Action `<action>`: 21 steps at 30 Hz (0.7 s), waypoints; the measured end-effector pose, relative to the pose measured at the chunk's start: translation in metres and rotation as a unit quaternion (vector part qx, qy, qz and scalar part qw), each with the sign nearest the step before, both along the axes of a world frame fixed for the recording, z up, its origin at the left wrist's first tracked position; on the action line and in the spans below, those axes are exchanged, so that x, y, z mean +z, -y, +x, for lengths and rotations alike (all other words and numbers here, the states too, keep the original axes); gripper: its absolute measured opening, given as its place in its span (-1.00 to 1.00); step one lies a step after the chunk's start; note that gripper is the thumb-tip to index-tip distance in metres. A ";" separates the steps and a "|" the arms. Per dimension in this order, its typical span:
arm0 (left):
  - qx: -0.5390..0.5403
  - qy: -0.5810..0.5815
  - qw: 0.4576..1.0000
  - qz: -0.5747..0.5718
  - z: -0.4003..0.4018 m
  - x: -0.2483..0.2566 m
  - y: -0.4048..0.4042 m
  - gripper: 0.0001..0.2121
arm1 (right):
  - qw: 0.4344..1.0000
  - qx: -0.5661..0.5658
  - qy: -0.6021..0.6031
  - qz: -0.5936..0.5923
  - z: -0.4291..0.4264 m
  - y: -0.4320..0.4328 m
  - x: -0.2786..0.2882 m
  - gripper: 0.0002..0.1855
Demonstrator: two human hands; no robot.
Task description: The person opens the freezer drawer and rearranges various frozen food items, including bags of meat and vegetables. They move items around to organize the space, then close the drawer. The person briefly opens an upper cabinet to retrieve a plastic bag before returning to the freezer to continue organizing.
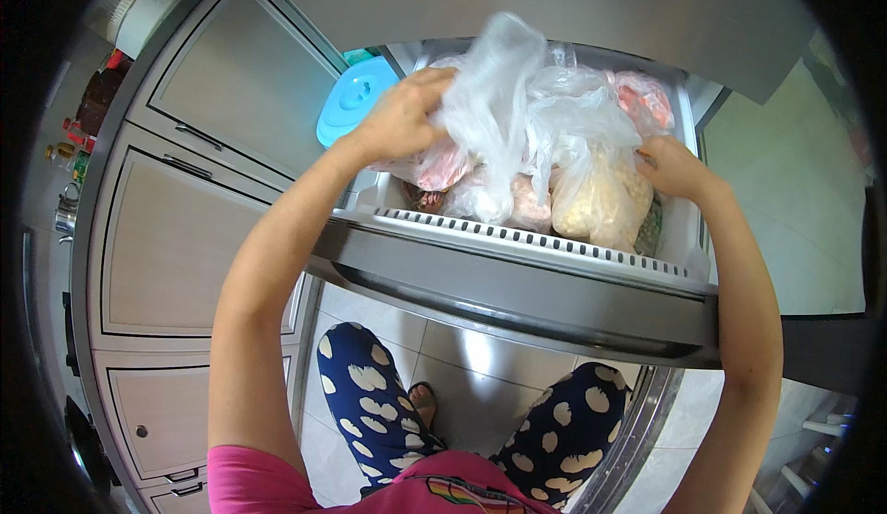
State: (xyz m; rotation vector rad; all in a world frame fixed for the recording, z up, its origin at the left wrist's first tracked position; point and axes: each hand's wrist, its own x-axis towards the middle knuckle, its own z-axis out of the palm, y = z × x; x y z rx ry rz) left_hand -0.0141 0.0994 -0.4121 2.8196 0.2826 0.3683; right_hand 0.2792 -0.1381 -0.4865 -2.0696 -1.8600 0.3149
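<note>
A pulled-out freezer drawer (527,306) in front of me is packed with food in thin plastic bags. My left hand (409,116) grips a crumpled clear plastic bag (495,98), whose loose top stands up above the pile. At the drawer's right side, my right hand (672,166) has its fingers curled on the edge of a clear bag of pale yellow pieces (599,199); its fingertips are partly hidden. Pinkish bagged food (443,167) lies below my left hand. Another bag with pink-red contents (644,98) rests at the back right corner.
A light-blue plastic lid (360,95) is beside the drawer's left side. Kitchen cabinets (187,244) run along the left, below a counter with bottles (100,98) and a white appliance (149,12). The refrigerator's grey front (554,1) is above the drawer. My knees (374,389) are below it.
</note>
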 end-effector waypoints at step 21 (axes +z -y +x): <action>0.195 0.143 0.775 -0.584 -0.021 -0.003 -0.030 -0.69 | 1.000 0.000 0.002 -0.018 -0.002 -0.002 0.001 -0.83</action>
